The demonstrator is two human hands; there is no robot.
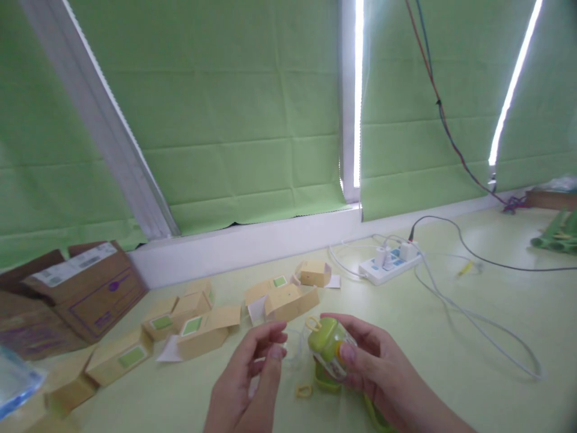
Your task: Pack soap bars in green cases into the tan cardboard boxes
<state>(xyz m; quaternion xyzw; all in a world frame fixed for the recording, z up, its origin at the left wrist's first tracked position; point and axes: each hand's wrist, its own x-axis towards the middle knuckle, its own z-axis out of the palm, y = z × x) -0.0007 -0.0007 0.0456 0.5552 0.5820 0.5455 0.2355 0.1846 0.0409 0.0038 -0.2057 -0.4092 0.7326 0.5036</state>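
Observation:
My right hand (369,361) holds a small green bottle-shaped item (328,346) with a yellow loop on its top and a printed label, fingers wrapped round it. My left hand (250,376) hovers just to its left with fingers curled and thumb near the fingertips; I cannot make out anything in them. A small yellow ring (303,391) lies on the table under the hands. Another green piece (327,383) shows below the bottle.
Several small tan cartons with green labels (193,328) lie scattered across the pale green table (451,373). A brown shipping box (85,288) sits at the left. A white power strip (392,264) with trailing cables (478,319) lies at the right, near the green blinds.

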